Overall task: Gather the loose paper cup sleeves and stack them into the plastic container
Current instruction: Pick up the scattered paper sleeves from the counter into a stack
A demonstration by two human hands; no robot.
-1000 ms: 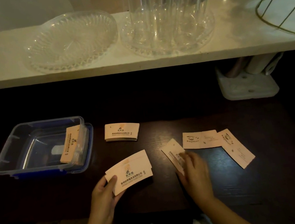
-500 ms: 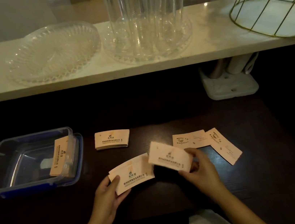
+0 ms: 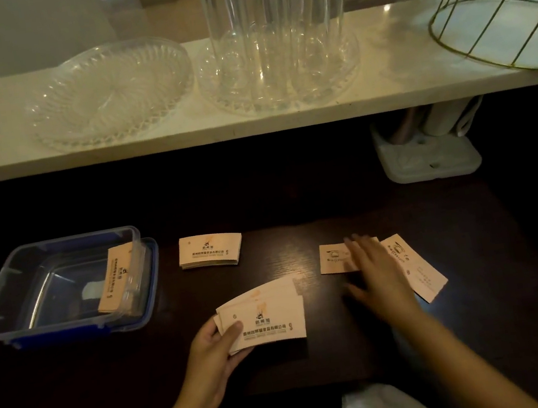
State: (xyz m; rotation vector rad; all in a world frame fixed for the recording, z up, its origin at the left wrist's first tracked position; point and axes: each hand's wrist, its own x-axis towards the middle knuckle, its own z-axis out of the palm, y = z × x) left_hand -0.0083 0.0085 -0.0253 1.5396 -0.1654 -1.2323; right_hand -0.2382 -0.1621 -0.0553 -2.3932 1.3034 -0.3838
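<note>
Reaching open-fingered, the right hand [image 3: 376, 278] hovers over two loose sleeves [image 3: 334, 258] mid-worktop; the left hand [image 3: 216, 346] grips a fanned sleeve bundle [image 3: 263, 320], apparently collecting for the plastic container [image 3: 61, 285] at the left edge.

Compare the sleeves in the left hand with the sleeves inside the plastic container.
The sleeves in the left hand are held off the table, fanned and lying nearly flat; the sleeves in the plastic container stand on edge against its right wall. The held print reads level; the container print runs vertically. Both are tan with dark print.
</note>
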